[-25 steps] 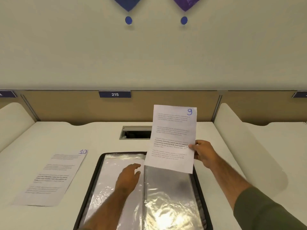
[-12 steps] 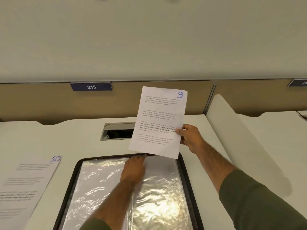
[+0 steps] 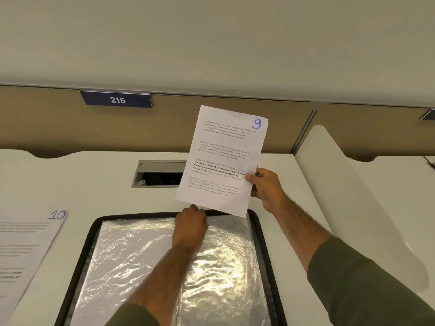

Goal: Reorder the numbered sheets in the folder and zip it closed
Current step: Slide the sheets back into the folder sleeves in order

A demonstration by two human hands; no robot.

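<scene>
A black zip folder (image 3: 90, 234) lies open on the white desk, its shiny clear plastic sleeves (image 3: 131, 255) facing up. My right hand (image 3: 266, 188) holds the printed sheet marked 9 (image 3: 223, 158) by its right edge, upright above the folder's far end. My left hand (image 3: 190, 225) rests at the top edge of the sleeves near the folder's middle, fingers curled over the sleeve edge under the sheet's lower corner. The sheet marked 10 (image 3: 26, 245) lies flat on the desk to the left of the folder.
A rectangular cable opening (image 3: 160, 172) is cut into the desk behind the folder. A tan partition with a blue sign reading 215 (image 3: 116, 99) runs along the back. A white curved divider (image 3: 348, 184) stands on the right.
My left hand slid forward along the sleeves to the folder's top edge. The sheet marked 9 rose slightly and tilted; the view shifted right, pushing the sheet marked 10 toward the left edge.
</scene>
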